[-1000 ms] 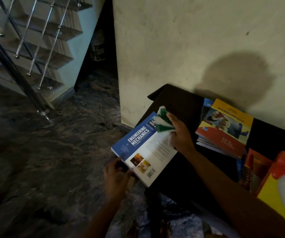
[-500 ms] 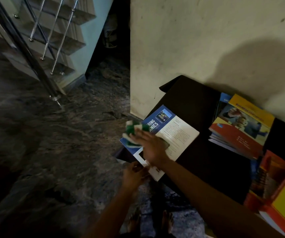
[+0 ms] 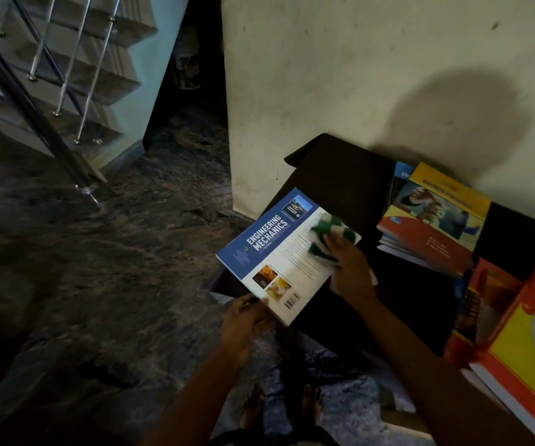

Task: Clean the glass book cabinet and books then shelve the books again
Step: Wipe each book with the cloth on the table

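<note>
A steel stair railing (image 3: pixel 34 101) rises at far left above a dark stone floor. A person's left hand (image 3: pixel 243 323) grips the near corner of an "Engineering Mechanics" textbook (image 3: pixel 279 252), which lies partly on a dark table (image 3: pixel 340 169). The right hand (image 3: pixel 353 272) clutches a green-and-white cloth (image 3: pixel 330 236) against the cover's far edge. A stack of books (image 3: pixel 433 220) sits nearby, with orange books (image 3: pixel 517 333) at far right.
</note>
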The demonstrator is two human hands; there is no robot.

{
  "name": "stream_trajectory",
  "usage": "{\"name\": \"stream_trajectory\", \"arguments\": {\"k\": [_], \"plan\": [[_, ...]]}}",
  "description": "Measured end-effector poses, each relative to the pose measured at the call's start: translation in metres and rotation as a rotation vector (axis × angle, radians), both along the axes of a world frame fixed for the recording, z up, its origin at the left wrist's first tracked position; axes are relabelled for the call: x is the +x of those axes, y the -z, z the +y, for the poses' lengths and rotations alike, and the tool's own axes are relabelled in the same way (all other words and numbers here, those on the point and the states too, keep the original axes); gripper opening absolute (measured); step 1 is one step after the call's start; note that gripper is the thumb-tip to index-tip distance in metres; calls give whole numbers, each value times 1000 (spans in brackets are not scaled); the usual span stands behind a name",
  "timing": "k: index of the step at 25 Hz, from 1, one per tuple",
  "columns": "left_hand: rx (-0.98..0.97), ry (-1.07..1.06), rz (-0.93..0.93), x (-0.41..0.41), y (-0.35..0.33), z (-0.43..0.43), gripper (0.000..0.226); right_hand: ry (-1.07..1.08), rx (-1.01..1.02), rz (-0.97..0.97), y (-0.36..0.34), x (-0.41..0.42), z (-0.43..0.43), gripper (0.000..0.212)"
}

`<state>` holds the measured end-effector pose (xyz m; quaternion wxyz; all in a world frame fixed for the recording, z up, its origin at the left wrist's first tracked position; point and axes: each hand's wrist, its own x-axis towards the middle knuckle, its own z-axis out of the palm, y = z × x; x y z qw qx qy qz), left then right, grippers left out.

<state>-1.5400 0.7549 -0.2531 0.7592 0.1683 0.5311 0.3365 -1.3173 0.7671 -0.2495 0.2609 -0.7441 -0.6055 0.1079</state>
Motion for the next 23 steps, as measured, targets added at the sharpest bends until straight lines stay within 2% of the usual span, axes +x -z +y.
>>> {"name": "stream_trajectory", "arguments": {"k": [2,5,7,9,11,13,17,23], "plan": [[-65,-48,73,3,-4,7,40,-100,-13,-62,13,-47,-30,56],[-125,-47,101,6,-7,14,58,-343,45,24,-2,-90,-66,49],[-75,-39,107,10,-16,15,52,-260,108,196,-26,-89,-72,46],[33,-64,139,17,-30,19,41,-31,80,342,-59,-71,-74,47],[148,-84,209,24,-39,25,47,77,54,381,-90,-44,-76,55],[235,-102,283,31,-51,29,47,78,85,324,-118,-18,-79,55],[418,-171,284,48,-85,30,19,66,230,277,-159,25,-93,48],[963,-49,531,98,-168,-26,32,100,351,213,-192,95,-153,54]]}}
